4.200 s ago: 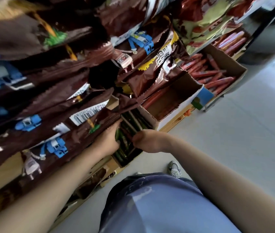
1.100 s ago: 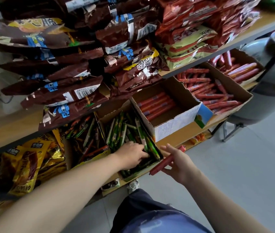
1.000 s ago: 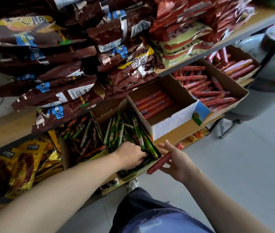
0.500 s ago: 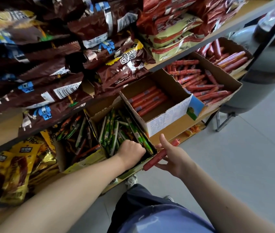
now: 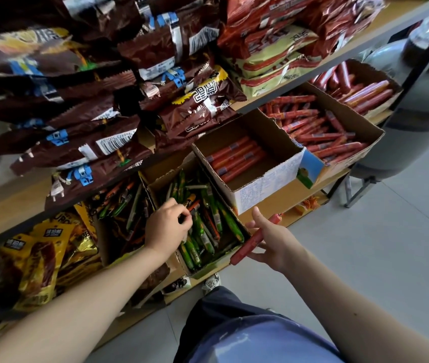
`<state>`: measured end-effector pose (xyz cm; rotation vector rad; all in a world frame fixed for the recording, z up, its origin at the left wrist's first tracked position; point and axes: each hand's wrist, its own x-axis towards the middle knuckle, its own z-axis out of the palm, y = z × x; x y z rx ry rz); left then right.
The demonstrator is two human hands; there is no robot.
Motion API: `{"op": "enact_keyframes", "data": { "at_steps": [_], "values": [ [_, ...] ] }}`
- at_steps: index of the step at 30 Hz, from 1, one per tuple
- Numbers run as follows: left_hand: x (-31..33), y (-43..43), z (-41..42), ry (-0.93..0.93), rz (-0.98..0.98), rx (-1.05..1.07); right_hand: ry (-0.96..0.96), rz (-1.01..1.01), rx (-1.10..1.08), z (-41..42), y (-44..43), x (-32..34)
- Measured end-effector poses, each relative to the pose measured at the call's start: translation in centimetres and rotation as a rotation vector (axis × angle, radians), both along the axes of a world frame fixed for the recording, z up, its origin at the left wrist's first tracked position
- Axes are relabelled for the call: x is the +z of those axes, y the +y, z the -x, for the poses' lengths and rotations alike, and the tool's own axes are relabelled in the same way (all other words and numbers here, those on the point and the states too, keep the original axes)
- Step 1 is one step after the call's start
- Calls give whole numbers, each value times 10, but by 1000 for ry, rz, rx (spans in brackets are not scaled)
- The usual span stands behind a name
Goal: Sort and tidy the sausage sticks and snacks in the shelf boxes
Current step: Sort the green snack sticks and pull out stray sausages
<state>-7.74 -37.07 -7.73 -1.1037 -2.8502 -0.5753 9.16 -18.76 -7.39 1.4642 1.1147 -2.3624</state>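
My left hand is inside a cardboard box of green sausage sticks on the lower shelf, and its fingertips pinch an orange-and-black stick. Just right of that box's front corner, my right hand holds a long red sausage stick slanting up to the right. Behind it stands a white-fronted box with a few red sausages lying at its back. Farther right is a brown box piled with many red sticks.
Brown snack bags hang over the upper shelf edge above the boxes. Another box of mixed sticks and yellow snack packs sit to the left. A metal post and grey floor lie to the right.
My left hand has lifted from deep in the green-stick box and now pinches an orange-and-black stick. My right hand keeps the red stick in about the same place.
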Motion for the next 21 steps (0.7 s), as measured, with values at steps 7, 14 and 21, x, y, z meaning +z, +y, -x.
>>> {"op": "enact_keyframes", "data": {
  "at_steps": [7,14,21],
  "values": [
    [3,5,4,-26,31,-57,-11,-18,10,-1,0,0],
    [5,35,10,-297,120,27,12,-73,-132,6,2,5],
    [6,45,5,-711,-217,494,126,193,-209,7,1,6]
  ]
}}
